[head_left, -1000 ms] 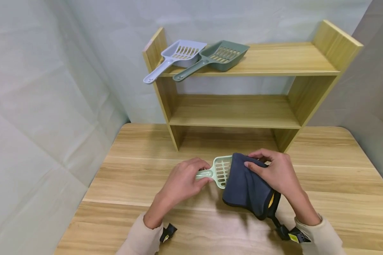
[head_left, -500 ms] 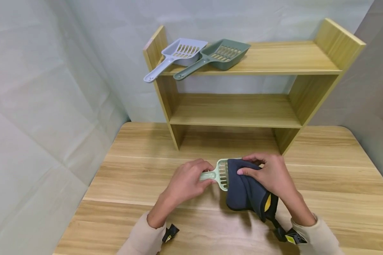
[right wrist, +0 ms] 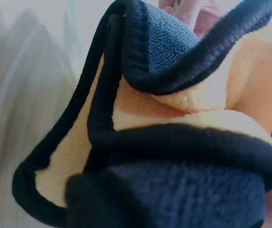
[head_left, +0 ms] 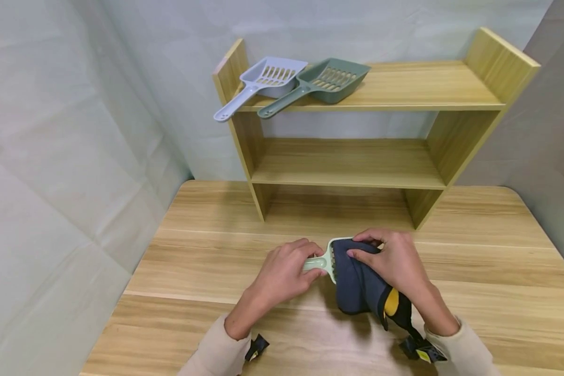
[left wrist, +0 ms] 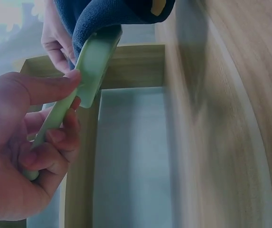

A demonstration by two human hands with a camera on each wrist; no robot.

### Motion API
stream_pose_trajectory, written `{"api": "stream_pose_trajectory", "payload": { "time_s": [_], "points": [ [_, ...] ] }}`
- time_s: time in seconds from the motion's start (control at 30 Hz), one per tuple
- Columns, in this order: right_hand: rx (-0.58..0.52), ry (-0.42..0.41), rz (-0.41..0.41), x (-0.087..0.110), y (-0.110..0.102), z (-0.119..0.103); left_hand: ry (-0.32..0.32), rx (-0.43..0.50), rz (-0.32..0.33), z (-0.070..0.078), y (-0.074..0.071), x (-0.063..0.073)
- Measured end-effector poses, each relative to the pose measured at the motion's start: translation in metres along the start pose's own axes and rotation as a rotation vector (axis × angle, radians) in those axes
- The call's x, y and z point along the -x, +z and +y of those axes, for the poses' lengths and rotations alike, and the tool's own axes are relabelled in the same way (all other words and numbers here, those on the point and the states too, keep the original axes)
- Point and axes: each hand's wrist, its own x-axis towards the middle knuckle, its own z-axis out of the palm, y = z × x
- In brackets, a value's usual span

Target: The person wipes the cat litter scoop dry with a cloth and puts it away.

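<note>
In the head view, my left hand (head_left: 284,271) grips the handle of a pale green slotted litter scoop (head_left: 317,263) held over the table. Fingers and thumb wrap that handle in the left wrist view, where the scoop (left wrist: 94,69) is seen from its side. A navy cleaning cloth (head_left: 354,279) with black edging and a yellow-orange underside drapes over most of the scoop's slotted pan. My right hand (head_left: 397,261) pinches the cloth against the pan's far side, its thumb on top. Folds of the cloth (right wrist: 197,185) fill the right wrist view and hide most of that hand.
Behind the hands stands a wooden shelf unit (head_left: 348,162). On its top board, at the left, lie a lavender scoop (head_left: 274,78) and a dark green scoop (head_left: 331,83), their handles jutting past the front edge. The wooden table (head_left: 188,292) runs beneath everything.
The cloth has slid toward the handle and covers more of the slotted pan. My left hand and the scoop have shifted right and slightly nearer. More yellow-orange underside shows.
</note>
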Motion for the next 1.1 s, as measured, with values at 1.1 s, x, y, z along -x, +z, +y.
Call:
{"api": "stream_pose_trajectory", "payload": {
  "time_s": [1.1],
  "points": [
    [-0.083, 0.037, 0.02, -0.001, -0.004, 0.009, -0.019, -0.001, 0.038, -0.011, -0.012, 0.0]
  ]
}}
